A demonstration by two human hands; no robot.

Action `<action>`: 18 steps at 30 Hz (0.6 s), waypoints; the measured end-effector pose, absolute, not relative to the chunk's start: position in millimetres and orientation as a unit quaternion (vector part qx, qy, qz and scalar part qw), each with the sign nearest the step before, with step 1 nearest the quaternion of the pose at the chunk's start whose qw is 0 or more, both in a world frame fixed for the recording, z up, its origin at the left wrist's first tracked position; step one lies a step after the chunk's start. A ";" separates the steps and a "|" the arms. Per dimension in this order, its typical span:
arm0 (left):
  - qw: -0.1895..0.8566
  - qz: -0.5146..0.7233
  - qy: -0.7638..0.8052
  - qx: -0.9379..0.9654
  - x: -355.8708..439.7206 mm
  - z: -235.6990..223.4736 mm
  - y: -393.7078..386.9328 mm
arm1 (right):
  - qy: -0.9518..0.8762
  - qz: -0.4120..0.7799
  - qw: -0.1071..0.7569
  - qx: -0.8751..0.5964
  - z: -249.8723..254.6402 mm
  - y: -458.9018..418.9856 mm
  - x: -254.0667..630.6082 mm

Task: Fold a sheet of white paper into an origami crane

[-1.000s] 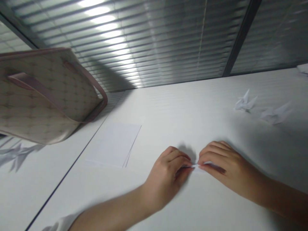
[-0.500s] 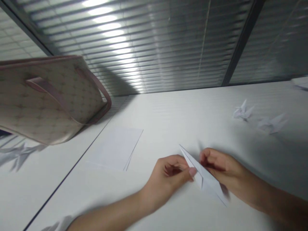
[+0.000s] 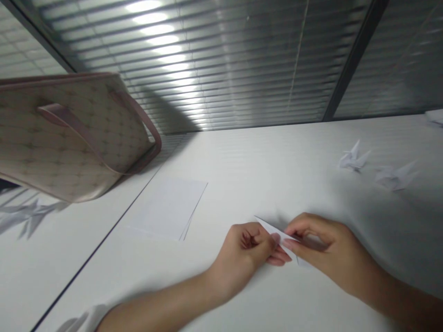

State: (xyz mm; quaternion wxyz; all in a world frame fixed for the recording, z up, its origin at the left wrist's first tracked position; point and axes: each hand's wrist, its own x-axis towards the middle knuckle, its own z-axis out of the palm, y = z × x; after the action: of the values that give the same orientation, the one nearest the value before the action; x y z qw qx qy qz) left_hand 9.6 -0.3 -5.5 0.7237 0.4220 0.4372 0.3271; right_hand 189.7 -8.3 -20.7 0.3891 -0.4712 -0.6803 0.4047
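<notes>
I have folded white paper (image 3: 278, 236) pinched between left hand (image 3: 242, 258) and right hand (image 3: 327, 244); fingers of both closed on it, 1 pointed end poking out past left fingertips.

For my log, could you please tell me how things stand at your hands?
Left hand, right hand both holding folded paper. Bag well off to left.

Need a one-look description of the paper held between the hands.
On the white table, find the left hand and right hand. Pinched between them is a narrow, pointed strip of folded white paper. The flat stack of paper sheets and the origami cranes lie apart; only this piece is in hand.
</notes>
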 end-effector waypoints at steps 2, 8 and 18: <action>0.745 0.322 0.419 0.407 9.2 -6.7 0.1 | -0.705 0.355 0.418 -0.449 -25.1 -7.7 189.0; 0.699 0.322 0.416 0.484 2.4 -9.4 -1.4 | -0.746 0.270 0.453 -0.406 -30.2 -7.5 191.4; 0.631 0.326 0.432 0.556 -2.9 -8.6 1.3 | -0.764 0.309 0.401 -0.399 -30.8 0.7 199.7</action>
State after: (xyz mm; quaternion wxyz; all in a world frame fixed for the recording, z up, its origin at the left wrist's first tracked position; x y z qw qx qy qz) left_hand -2.9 1.3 -8.6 0.6310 0.5560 0.4319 0.3259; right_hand 199.7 0.7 -30.8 0.4009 -0.3992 -0.7644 0.3093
